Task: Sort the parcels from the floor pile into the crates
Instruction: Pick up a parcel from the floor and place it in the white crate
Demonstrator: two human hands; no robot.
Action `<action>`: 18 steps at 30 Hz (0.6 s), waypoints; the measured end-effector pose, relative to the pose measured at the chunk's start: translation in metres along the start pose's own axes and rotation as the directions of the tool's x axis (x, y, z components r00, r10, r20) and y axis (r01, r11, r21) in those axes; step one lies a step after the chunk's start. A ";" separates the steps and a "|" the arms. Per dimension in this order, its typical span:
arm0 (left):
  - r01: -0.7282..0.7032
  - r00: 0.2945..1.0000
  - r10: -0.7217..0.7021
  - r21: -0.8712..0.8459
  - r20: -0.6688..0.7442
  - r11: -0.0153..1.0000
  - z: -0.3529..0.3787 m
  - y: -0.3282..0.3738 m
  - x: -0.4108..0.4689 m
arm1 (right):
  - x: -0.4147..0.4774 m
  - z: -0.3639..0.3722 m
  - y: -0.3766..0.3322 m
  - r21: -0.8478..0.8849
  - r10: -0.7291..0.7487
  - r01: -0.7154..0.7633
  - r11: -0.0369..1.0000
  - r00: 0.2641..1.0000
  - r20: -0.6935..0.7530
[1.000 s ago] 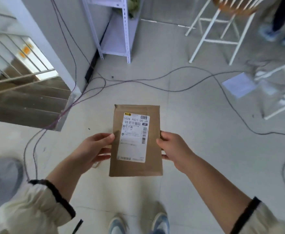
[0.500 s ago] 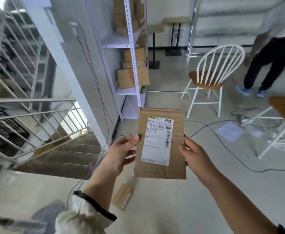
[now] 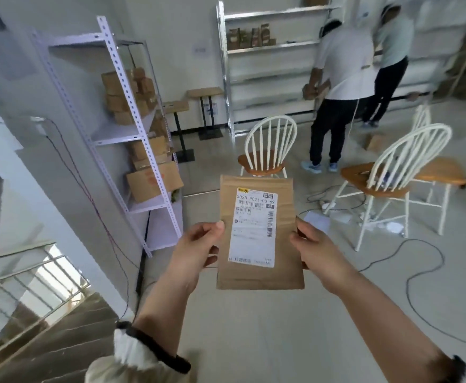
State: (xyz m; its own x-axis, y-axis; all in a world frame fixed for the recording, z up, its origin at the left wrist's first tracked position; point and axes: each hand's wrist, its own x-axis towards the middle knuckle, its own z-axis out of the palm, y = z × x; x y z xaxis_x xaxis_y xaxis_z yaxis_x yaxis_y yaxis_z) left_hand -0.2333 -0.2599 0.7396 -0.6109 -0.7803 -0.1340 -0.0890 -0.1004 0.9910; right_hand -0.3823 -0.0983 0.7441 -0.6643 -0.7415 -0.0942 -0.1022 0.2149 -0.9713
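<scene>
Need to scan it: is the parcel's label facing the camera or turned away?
Facing the camera: the label on the parcel shows its printed code and barcodes.

The parcel is brown paper, dull and a little wrinkly. Its label is white paper, smooth and flat. The rack is white painted metal full of little holes. The boxes on it are rough brown cardboard. The chair has a shiny brown wood seat and white painted bars. The floor is pale, smooth and a bit shiny. The sleeve is soft cream cloth.
</scene>
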 end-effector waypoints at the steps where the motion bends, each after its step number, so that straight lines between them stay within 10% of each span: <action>1: -0.005 0.998 0.005 0.014 0.056 1.000 0.012 0.004 0.001 | -0.011 -0.012 -0.001 0.013 0.006 -0.006 1.000 0.998 -0.067; 9: -0.147 0.821 0.066 0.097 0.568 0.984 0.162 0.018 -0.046 | -0.166 -0.107 0.018 0.098 0.119 -0.075 0.992 0.786 -0.607; 18: -0.168 0.324 0.050 0.006 0.945 0.986 0.349 0.000 -0.266 | -0.437 -0.186 0.039 0.180 0.203 -0.105 0.978 0.272 -0.941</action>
State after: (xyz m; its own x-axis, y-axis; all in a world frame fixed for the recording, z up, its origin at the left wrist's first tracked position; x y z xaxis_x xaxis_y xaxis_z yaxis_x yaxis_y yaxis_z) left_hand -0.3458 0.1631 0.7719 -0.9455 0.3257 -0.0019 0.0102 0.0352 0.9993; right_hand -0.2336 0.3524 0.7885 -0.8980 0.4397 -0.0167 0.1032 0.1735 -0.9794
